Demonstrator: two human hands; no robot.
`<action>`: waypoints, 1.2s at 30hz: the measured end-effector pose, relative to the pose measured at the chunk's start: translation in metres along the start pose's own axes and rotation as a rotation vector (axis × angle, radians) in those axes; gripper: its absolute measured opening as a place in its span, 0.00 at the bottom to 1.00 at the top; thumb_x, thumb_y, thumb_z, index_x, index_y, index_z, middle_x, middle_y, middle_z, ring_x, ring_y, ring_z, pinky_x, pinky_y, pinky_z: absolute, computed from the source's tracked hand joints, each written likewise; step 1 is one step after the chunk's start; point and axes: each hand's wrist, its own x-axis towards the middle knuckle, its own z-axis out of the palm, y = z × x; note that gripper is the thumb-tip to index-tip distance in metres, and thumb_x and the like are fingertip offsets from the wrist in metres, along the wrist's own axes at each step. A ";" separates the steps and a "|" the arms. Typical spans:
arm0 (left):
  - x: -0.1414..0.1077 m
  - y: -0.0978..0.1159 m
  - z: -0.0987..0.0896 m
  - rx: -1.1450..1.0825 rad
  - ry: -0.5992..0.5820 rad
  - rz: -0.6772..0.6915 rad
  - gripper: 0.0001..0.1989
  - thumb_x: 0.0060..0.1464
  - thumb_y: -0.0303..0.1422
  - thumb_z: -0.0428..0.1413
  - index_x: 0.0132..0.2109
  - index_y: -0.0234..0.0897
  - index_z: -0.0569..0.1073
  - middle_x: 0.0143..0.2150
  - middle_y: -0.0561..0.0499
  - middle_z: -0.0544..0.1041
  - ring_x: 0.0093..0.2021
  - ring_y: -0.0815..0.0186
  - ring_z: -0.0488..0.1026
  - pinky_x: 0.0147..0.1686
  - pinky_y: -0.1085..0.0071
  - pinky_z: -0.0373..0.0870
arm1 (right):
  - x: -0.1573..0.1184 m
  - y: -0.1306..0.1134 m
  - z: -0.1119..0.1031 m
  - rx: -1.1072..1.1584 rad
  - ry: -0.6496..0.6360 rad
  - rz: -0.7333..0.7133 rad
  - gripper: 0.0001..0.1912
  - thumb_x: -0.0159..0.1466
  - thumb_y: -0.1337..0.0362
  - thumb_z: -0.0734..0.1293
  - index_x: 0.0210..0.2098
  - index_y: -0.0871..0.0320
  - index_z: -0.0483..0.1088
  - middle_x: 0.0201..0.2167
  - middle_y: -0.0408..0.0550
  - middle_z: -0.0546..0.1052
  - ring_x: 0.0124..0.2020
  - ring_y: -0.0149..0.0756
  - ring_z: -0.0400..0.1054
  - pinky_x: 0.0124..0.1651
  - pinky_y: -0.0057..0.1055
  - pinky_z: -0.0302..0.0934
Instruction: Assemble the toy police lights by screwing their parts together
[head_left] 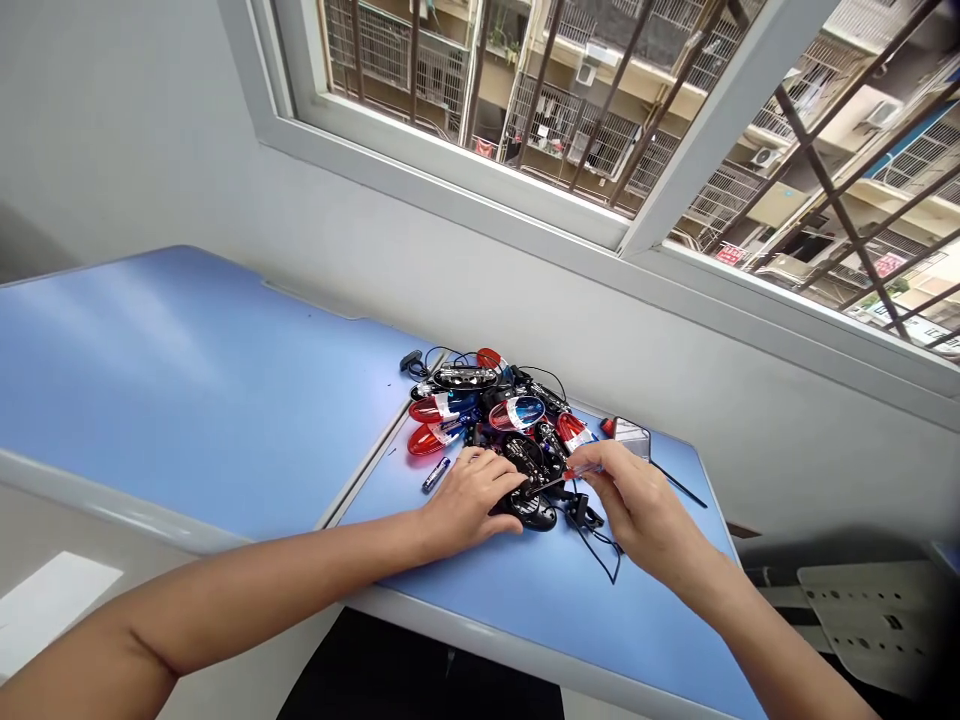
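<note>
1. Table point(480, 598) bears black housing point(541, 517).
2. Left hand point(474, 502), nearer, clasps black housing's left end.
3. Right hand point(646, 503), right of black housing, pinches screwdriver point(568, 474).
4. Screwdriver's long axis slants down-left onto black housing; tip contact unclear.

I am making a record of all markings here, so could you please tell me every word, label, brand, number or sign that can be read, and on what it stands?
No text is readable.
Small battery: light printing, too small and blurred to read.
Left red sign outside the window: pale marks, too blurred.
Right red sign outside: also too blurred.
White sign at lower right outside: partial dark marks, unreadable.
</note>
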 end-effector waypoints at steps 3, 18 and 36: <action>0.002 -0.001 0.000 -0.013 -0.012 -0.026 0.26 0.57 0.48 0.68 0.57 0.38 0.77 0.52 0.43 0.80 0.52 0.51 0.73 0.54 0.54 0.64 | 0.009 0.006 -0.005 0.062 -0.099 -0.069 0.12 0.73 0.71 0.56 0.42 0.51 0.69 0.36 0.47 0.81 0.36 0.37 0.76 0.37 0.33 0.71; 0.004 0.001 0.000 -0.045 -0.013 -0.051 0.27 0.54 0.45 0.71 0.56 0.39 0.77 0.51 0.47 0.80 0.51 0.53 0.73 0.51 0.56 0.62 | 0.014 0.004 0.003 -0.393 -0.025 0.024 0.14 0.75 0.66 0.57 0.52 0.54 0.72 0.37 0.51 0.78 0.29 0.39 0.72 0.27 0.32 0.62; 0.004 -0.001 -0.001 -0.044 -0.014 -0.055 0.28 0.52 0.44 0.73 0.56 0.40 0.78 0.52 0.47 0.80 0.51 0.53 0.74 0.48 0.59 0.63 | 0.002 0.009 0.021 0.216 0.160 0.135 0.23 0.72 0.66 0.63 0.66 0.50 0.62 0.38 0.46 0.81 0.36 0.36 0.77 0.42 0.38 0.75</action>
